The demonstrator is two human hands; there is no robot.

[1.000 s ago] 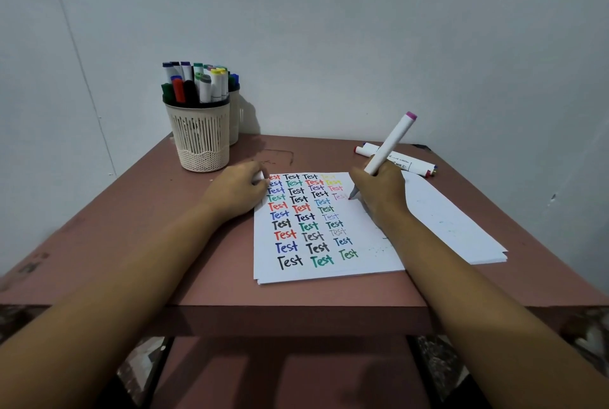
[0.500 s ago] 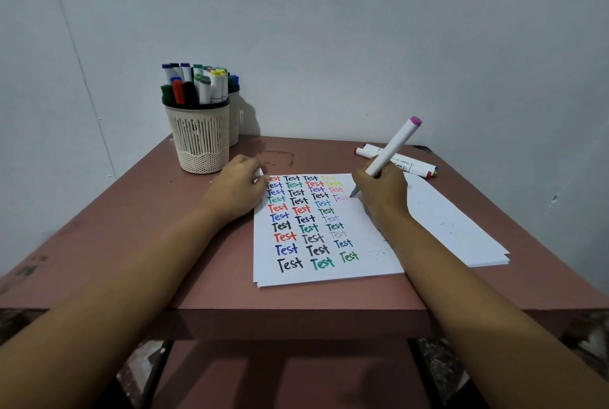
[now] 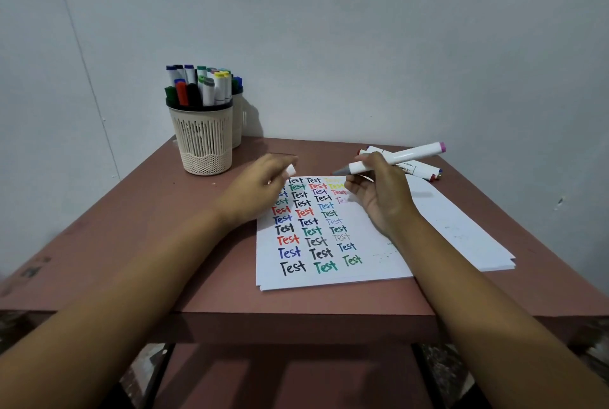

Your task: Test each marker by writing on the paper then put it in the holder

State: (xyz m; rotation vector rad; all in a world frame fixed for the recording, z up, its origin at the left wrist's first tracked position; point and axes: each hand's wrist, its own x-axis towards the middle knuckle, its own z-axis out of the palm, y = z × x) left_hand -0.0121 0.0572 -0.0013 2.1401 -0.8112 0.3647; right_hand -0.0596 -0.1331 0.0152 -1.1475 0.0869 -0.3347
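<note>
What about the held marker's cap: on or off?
Off. The marker in the right hand shows its bare grey tip; the left hand holds a white cap.

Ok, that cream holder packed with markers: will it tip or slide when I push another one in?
Probably steady: the holder stands upright and is packed with markers, so it likely has some weight. Its base looks narrower than its rim, so a sideways shove could tip it. It may slide on the smooth table.
</note>
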